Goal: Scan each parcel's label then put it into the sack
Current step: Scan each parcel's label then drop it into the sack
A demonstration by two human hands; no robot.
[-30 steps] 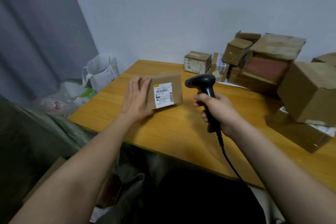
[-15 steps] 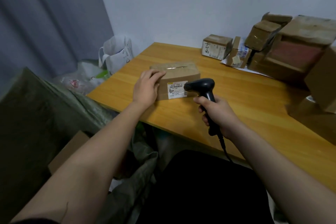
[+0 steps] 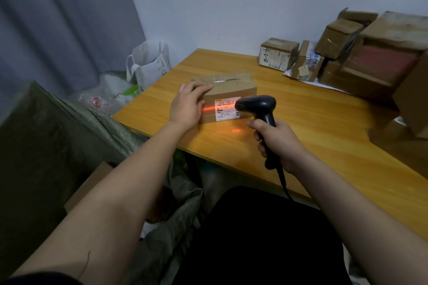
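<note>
Parcel (image 3: 228,95) on the wooden surface (image 3: 312,127), my left hand (image 3: 187,106) lying flat on its near end, my right hand (image 3: 276,140) wrapped tight around the scanner (image 3: 260,105), red light across the label (image 3: 225,110).

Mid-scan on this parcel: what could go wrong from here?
The red scan line spills off the label onto the left hand, so the read may fail. The scanner sits very close to the parcel and covers part of the label, perhaps too near. The scanner cable hangs over the table edge and might snag on the way to the sack.
</note>
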